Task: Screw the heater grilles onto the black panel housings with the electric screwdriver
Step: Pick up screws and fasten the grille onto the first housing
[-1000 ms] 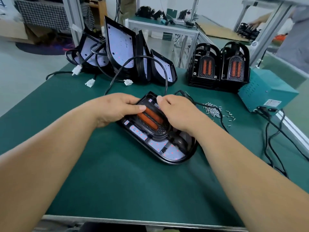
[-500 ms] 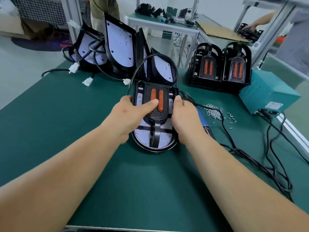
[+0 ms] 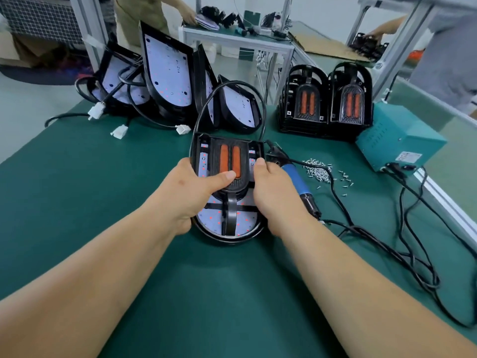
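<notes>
At the middle of the green surface (image 3: 103,192), a black panel housing (image 3: 227,239) is laid flat with its rounded end toward the person, and a heater grille (image 3: 229,161) with two orange elements is seated inside it. The housing is gripped at its left edge by the left hand (image 3: 191,195), whose thumb is pressed flat on the lower part of the grille. Its right edge is held by the right hand (image 3: 273,197), thumb on top; the fingers underneath are hidden.

The step in hand is judged to be the seating and squaring of the grille in the housing, before any screw is driven. No screw can be made out in the grille's mounting points.

The electric screwdriver (image 3: 294,177) is lying untouched just beside the right hand, with a loose pile of screws (image 3: 317,170) near it. For the next move, the right hand would have to be freed to fetch a screw and the driver, while the grille is kept pressed down by the left so that the holes stay aligned.
</notes>
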`<control>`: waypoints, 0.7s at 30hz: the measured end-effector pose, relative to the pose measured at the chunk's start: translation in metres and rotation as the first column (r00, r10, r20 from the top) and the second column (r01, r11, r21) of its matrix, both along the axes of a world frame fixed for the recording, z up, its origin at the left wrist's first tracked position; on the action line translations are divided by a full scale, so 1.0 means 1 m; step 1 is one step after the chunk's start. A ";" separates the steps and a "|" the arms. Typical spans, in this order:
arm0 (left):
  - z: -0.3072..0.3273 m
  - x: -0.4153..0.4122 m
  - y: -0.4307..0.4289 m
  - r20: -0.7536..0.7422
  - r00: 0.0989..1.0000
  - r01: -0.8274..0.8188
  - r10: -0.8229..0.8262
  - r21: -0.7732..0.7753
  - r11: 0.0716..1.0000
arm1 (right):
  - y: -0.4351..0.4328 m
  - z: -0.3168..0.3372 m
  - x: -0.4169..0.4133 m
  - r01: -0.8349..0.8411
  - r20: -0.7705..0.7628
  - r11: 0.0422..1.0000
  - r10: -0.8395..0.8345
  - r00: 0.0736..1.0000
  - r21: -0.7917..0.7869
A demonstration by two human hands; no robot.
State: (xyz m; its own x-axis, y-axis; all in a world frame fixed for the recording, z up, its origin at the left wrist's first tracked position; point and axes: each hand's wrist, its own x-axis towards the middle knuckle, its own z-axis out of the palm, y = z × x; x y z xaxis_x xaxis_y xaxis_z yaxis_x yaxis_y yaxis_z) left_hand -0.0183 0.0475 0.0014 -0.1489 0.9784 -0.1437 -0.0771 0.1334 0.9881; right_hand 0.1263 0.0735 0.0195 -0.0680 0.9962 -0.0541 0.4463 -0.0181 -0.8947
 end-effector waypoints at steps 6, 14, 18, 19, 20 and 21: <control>0.000 -0.001 -0.002 -0.015 0.999 -0.034 0.033 -0.045 0.998 | 0.023 0.048 0.063 -0.152 0.611 0.926 -0.100 0.785 0.347; 0.002 0.001 -0.007 -0.070 0.996 0.057 -0.061 -0.053 0.997 | 0.030 0.006 0.069 -0.245 0.781 0.961 0.057 0.622 0.125; 0.005 0.002 -0.008 -0.066 0.997 0.033 -0.040 -0.097 0.995 | 0.037 0.005 0.077 -0.107 0.663 0.991 0.026 0.749 0.082; 0.006 0.002 -0.009 -0.069 0.997 0.028 -0.036 -0.105 0.994 | 0.036 0.005 0.079 -0.031 0.557 0.997 -0.013 0.830 0.070; 0.007 0.002 -0.010 -0.073 0.997 0.020 -0.028 -0.111 0.994 | 0.035 0.007 0.081 0.049 0.398 0.998 -0.062 0.915 0.042; 0.008 0.003 -0.011 -0.073 0.997 0.007 -0.015 -0.115 0.993 | 0.034 0.011 0.082 0.114 0.178 0.993 -0.112 0.978 -0.002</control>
